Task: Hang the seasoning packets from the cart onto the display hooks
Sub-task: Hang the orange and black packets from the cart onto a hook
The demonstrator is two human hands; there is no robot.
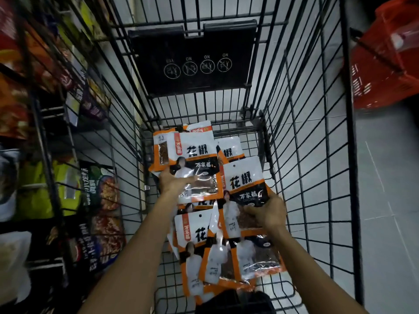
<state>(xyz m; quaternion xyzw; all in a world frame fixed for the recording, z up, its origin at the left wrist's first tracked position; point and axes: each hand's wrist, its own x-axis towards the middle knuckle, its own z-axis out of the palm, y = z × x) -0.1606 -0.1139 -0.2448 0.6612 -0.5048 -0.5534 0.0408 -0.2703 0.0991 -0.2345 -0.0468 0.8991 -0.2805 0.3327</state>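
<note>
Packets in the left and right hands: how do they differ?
The left hand grips the left packet at its lower left edge; the right hand grips the right packet at its lower right edge. The left packet lies farther down the cart, with more packets fanned behind it; the right packet is nearer. Both share one white-and-orange design.

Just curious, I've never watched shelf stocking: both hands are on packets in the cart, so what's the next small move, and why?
Probably lift both out of the cart. The left hand grips a packet, the right hand a second packet, and the rack stands left.
</note>
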